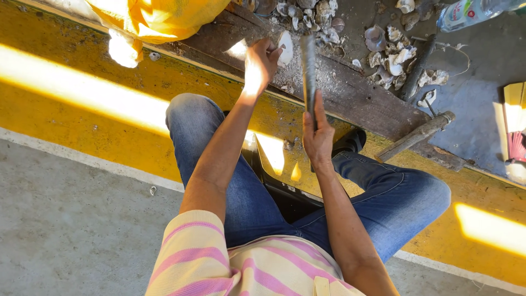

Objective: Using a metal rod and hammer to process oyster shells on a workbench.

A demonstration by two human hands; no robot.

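Watching the head view from my end, I see a yellow cloth bundle (159,19) at the far left of the dark wooden plank (350,93), lit hard by the sun. Just right of it my left hand (260,63) is curled shut around a pale oyster shell (285,48), pressing it down on the plank near its front edge. Next comes my right hand (318,137), wrapped tight on the handle of a long metal tool (308,68) whose blade stands just beside the shell; whether they touch I cannot tell through the glare. Further right, a heap of broken shells (392,57) spreads over the plank's back edge, a wooden-handled hammer (416,134) lies across its right end, and a clear plastic bottle (471,12) sits in the far right corner.
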